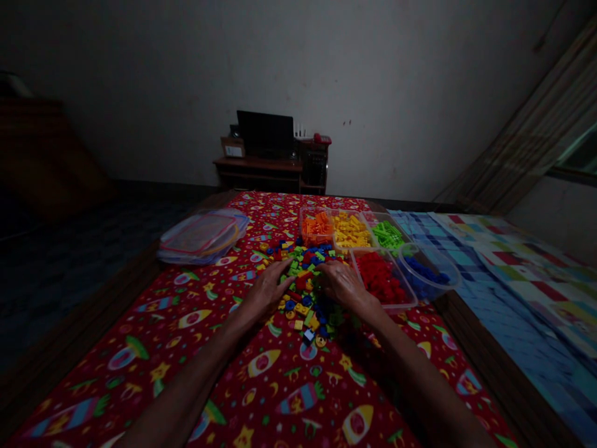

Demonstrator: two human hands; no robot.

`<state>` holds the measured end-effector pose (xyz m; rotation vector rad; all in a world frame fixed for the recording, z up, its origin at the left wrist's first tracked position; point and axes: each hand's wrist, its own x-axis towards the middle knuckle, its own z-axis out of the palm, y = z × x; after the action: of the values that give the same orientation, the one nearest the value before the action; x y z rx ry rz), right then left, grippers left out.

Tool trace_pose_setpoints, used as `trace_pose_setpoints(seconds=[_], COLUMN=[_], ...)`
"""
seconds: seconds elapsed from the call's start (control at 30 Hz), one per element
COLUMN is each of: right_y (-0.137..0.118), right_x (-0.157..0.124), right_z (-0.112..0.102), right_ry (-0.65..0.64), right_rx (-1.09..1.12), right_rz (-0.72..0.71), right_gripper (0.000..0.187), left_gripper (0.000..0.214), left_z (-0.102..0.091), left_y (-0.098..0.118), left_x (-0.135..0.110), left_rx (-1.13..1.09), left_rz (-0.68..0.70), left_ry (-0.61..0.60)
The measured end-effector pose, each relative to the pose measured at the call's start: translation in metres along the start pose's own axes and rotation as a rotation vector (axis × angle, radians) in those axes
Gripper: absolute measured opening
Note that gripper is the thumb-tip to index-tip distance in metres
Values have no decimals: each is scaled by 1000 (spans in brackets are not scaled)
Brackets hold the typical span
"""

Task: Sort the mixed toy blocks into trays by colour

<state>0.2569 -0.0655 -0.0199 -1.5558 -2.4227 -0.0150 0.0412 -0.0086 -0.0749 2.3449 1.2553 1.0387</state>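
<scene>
A heap of small mixed-colour toy bricks (303,274) lies on a red cloth printed with rockets (280,373). My left hand (268,287) rests on the heap's left side, fingers stretched forward and spread. My right hand (340,281) lies on the heap's right side, fingers curled down into the bricks; I cannot make out whether it holds one. Just beyond stand clear tubs of sorted bricks: orange (316,228), yellow (349,230), green (389,234), red (382,279) and a round one with blue (426,272).
A stack of clear tub lids (203,236) sits at the left on the cloth. A checked blue cloth (504,274) covers the surface to the right. A dark desk with a monitor (265,134) stands against the far wall. The room is dim.
</scene>
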Motion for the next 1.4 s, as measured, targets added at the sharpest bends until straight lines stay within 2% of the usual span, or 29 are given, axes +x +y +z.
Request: trace_pose_setpoints(seconds=[0.17,0.27,0.37,0.5,0.67,0.83,0.97,1.17,1.23,1.3,1.4], right_y=[-2,-1,2,4,4,2,-1,-5,-5,-5,-5], right_x=[1,3,2,0,1,3,1,5,6,6,5], right_z=[-8,-7,-1,8,11,15,20,6,2,1,2], right_ry=[-36,-20,39,139,124,98,112,93,115,120,62], right_rx=[-2,15,60,115,127,67,25,133,209,274,297], right_rz=[64,57,19,-33,-71,-80,-109,-106,-104,-120,-166], right_gripper=[20,16,23,35,28,18,16,14,21,36,48], left_gripper=[36,23,16,14,12,13,18,21,22,23,26], left_z=[6,1,-2,0,3,-3,-4,-6,-8,-8,-7], left_y=[2,4,5,2,0,0,3,17,23,28,33], left_x=[-3,0,3,2,1,6,6,7,9,10,10], left_rx=[11,29,33,20,34,38,8,-98,-165,-241,-333], left_rz=[-9,-23,4,25,53,-8,-85,-118,-120,-145,-200], left_ry=[74,55,30,19,60,108,63,90,70,33,-6])
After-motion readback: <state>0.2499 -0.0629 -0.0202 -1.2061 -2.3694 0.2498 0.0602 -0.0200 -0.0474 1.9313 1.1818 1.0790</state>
